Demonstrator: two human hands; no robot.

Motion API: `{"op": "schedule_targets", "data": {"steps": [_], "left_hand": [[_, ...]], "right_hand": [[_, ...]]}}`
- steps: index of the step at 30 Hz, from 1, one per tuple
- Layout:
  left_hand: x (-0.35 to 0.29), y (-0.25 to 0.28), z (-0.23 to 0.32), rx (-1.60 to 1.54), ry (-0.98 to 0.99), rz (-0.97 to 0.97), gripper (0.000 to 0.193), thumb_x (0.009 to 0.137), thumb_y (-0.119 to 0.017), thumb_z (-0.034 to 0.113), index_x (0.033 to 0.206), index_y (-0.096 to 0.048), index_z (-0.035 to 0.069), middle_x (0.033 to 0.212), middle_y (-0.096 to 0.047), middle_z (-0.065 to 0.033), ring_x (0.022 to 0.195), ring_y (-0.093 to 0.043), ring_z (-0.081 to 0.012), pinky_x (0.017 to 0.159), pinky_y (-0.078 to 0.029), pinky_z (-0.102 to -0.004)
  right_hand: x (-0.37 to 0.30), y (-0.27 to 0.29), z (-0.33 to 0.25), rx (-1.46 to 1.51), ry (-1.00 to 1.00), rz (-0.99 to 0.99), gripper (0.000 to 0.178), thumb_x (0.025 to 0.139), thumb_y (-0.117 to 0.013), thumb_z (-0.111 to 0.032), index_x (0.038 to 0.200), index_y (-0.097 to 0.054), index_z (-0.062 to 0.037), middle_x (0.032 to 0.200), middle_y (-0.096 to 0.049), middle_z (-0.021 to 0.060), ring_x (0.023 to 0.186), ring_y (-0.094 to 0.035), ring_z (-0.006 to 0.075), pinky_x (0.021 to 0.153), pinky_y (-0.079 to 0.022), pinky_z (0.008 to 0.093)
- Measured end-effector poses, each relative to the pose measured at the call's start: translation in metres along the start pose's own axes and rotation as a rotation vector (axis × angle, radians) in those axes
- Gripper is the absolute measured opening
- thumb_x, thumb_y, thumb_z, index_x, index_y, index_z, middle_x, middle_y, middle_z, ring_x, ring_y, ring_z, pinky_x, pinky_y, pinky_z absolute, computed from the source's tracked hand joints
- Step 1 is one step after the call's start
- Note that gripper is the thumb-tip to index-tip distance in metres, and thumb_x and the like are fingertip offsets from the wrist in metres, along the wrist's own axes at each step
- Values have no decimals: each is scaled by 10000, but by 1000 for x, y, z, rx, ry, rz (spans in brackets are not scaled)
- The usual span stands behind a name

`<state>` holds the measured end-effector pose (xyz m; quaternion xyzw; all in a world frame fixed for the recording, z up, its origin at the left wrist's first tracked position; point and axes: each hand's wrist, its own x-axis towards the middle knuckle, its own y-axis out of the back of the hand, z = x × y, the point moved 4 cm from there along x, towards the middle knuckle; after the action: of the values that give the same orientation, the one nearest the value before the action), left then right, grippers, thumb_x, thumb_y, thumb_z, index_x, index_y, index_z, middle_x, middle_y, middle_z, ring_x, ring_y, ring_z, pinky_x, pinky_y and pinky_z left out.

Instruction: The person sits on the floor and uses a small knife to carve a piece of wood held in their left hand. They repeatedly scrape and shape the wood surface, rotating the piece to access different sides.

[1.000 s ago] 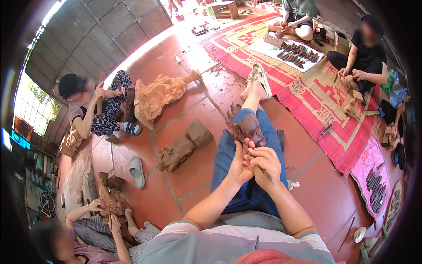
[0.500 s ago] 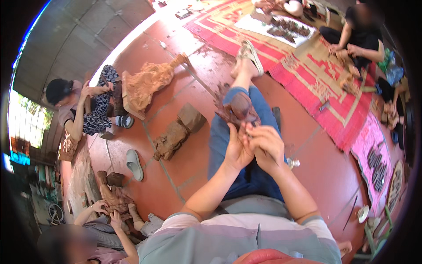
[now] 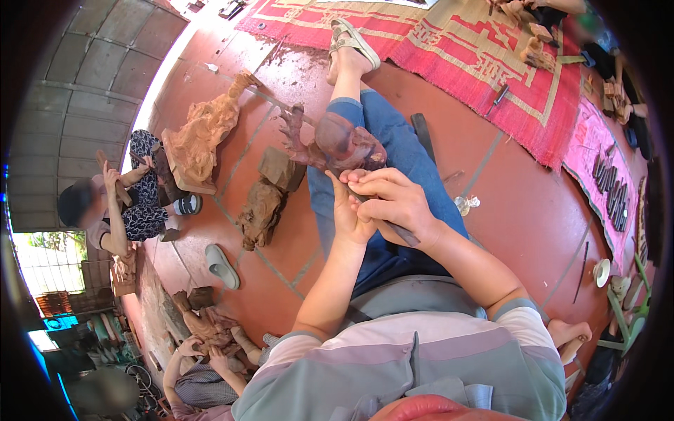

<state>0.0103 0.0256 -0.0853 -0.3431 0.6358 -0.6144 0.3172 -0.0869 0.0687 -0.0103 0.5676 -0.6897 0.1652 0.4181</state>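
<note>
A reddish-brown wood carving [image 3: 344,140], with a rounded lump and a jagged branching end, rests across my legs. My right hand [image 3: 397,203] is closed round a dark, flat, bar-like tool [image 3: 401,233]. Its rear end sticks out below the palm, towards me. Against the right fingers, my left hand [image 3: 352,214] is closed at the tool's front part, thumb pointing up to the carving's near edge. The overlapping fingers hide the tool's tip, so I cannot tell its exact kind or whether it touches the wood.
Left on the tiled floor are a dark carved block [image 3: 261,210], an orange-brown carving [image 3: 203,137] and a grey slipper [image 3: 222,265]. Two people work on carvings there. A red patterned mat [image 3: 449,91] and a pink cloth [image 3: 586,154] bearing several dark tools lie right.
My view has swung, so the mat and carvings sit higher and further left. My right hand has turned, and the dark tool now shows beneath it. The carving is more fully visible.
</note>
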Motion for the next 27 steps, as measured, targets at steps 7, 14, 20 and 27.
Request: {"op": "schedule_targets", "data": {"steps": [7, 14, 20, 27], "left_hand": [[0, 2, 7, -34, 5, 10, 292, 933, -533, 352, 1007, -613, 81, 1024, -617, -35, 891, -581, -92, 781, -502, -203], [2, -25, -10, 7, -173, 305, 326, 939, -507, 399, 890, -607, 92, 910, -597, -15, 738, -571, -82, 682, -507, -190], [0, -15, -2, -30, 7, -31, 365, 956, -458, 420, 1101, -614, 124, 1023, -607, -15, 955, -577, -143, 794, -512, -236], [-2, -7, 0, -26, 23, -44, 398, 927, -491, 450, 1063, -616, 97, 1047, -608, -31, 1028, -558, -161, 846, -509, -282]], "right_hand": [[5, -3, 8, 44, -34, 68, 166, 666, -687, 44, 761, -620, -74, 888, -666, 96, 879, -629, 284, 773, -505, 338], [1, 1, 10, 36, -7, 98, 165, 640, -663, -14, 780, -621, -91, 894, -654, 81, 875, -625, 277, 737, -525, 341], [3, 2, 4, 52, -7, 58, 177, 642, -649, 27, 776, -618, -83, 914, -659, 96, 888, -622, 284, 752, -516, 347], [4, -1, 5, 35, -41, 14, 134, 672, -671, 18, 751, -625, -79, 917, -666, 99, 900, -621, 284, 780, -502, 355]]}}
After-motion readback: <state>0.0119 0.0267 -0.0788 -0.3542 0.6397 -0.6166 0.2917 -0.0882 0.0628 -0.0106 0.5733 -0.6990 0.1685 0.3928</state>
